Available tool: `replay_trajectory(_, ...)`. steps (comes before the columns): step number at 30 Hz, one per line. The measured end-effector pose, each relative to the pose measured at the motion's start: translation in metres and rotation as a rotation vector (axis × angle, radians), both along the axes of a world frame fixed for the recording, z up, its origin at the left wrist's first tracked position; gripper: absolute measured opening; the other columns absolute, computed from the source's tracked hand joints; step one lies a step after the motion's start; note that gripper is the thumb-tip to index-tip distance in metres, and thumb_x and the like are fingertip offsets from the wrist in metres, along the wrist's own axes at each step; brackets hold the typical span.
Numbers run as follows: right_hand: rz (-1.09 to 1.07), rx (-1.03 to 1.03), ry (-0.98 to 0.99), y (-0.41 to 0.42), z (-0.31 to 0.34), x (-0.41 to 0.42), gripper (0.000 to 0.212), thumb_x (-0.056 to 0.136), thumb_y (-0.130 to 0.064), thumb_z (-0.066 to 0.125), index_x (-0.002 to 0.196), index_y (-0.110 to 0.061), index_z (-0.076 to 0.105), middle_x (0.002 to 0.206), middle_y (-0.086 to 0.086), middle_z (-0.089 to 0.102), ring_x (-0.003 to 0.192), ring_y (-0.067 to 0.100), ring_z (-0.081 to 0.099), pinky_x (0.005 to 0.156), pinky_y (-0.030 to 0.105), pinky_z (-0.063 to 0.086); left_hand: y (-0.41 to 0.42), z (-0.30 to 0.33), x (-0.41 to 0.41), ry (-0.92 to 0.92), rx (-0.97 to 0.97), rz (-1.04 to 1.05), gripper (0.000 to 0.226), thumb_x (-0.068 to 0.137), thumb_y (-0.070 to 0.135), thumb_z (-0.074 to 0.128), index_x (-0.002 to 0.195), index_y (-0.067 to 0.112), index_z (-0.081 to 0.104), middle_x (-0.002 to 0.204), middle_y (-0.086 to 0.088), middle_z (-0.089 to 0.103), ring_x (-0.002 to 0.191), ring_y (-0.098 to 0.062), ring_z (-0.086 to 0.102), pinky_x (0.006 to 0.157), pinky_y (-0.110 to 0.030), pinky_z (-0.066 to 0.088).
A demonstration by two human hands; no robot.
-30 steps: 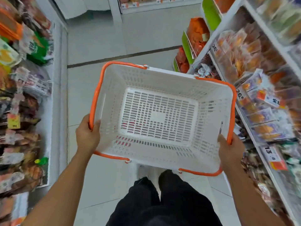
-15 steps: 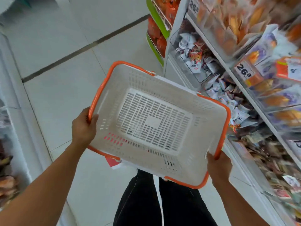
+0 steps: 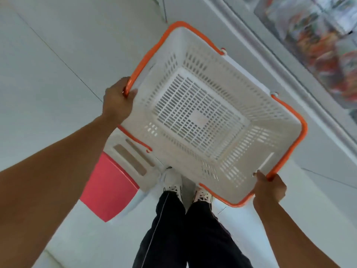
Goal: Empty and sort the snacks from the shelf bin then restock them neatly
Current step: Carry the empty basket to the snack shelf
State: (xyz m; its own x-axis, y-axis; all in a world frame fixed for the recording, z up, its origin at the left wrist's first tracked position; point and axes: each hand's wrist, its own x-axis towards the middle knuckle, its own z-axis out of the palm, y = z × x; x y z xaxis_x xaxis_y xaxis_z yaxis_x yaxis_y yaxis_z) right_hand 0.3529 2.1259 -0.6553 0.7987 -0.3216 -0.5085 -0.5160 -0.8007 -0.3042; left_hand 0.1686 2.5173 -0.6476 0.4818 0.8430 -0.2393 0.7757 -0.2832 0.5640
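- White plastic basket (image 3: pixel 241 78), rectangular, slotted walls and a grid-slot bottom with a small solid square at centre; nothing inside; held tilted above the floor (image 3: pixel 48 64), in front of the person's legs.
- Two orange handles (image 3: pixel 160 41), smooth thin loops, folded down along the rim.
- Left hand (image 3: pixel 117 101) grips the left rim, fingers curled over the orange handle.
- Right hand (image 3: pixel 269 187) grips the near-right corner, fingers wrapped round rim and handle.
- Snacks (image 3: pixel 318 41) on the shelf at upper right: glossy packets, red and orange, blurred, no writing readable.
- Pink-and-white step stool (image 3: pixel 108 190) under the basket's left side, two grey strips on top.
- Pale smooth floor tiles, thin dark seams.
- Black trousers (image 3: pixel 173 238), white shoes.
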Motion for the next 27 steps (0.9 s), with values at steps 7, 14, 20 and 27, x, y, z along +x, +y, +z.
replay_trajectory(7, -0.071, -0.063, -0.058, -0.028, -0.055, 0.021, 0.015, 0.086, -0.016, 0.067, 0.083, -0.003, 0.060, 0.081, 0.017, 0.062, 0.078, 0.034, 0.058, 0.074, 0.042, 0.048, -0.017, -0.080, 0.069, 0.005, -0.073, -0.160, 0.027, 0.101, 0.026, 0.054, 0.124, 0.013, 0.061, 0.087, -0.003, 0.060, 0.083, -0.024, 0.058, 0.075, -0.031, 0.045)
replay_trajectory(14, -0.092, -0.113, -0.136, -0.027, -0.056, 0.018, 0.018, 0.090, -0.012, 0.058, 0.084, 0.006, 0.059, 0.078, 0.018, 0.055, 0.075, 0.031, 0.051, 0.072, 0.039, 0.042, -0.026, -0.080, 0.087, 0.128, 0.039, -0.169, 0.025, 0.102, 0.019, 0.050, 0.118, 0.004, 0.060, 0.102, -0.021, 0.067, 0.094, -0.040, 0.064, 0.078, -0.039, 0.047)
replay_trajectory(20, -0.110, -0.096, -0.219, -0.028, -0.021, 0.014, 0.016, 0.086, -0.013, 0.061, 0.077, -0.001, 0.056, 0.070, 0.012, 0.055, 0.069, 0.032, 0.053, 0.071, 0.041, 0.046, -0.018, -0.028, 0.084, 0.116, 0.134, -0.138, 0.026, 0.100, 0.022, 0.055, 0.113, 0.000, 0.061, 0.101, -0.022, 0.069, 0.092, -0.042, 0.065, 0.082, -0.043, 0.050)
replay_trajectory(27, -0.054, 0.015, -0.191, -0.034, 0.058, 0.016, 0.022, 0.089, -0.019, 0.068, 0.076, -0.004, 0.059, 0.071, 0.009, 0.060, 0.071, 0.032, 0.058, 0.070, 0.037, 0.047, -0.022, 0.055, 0.069, 0.151, 0.095, -0.088, 0.024, 0.099, 0.023, 0.058, 0.112, 0.002, 0.062, 0.102, -0.019, 0.069, 0.094, -0.041, 0.065, 0.083, -0.044, 0.050)
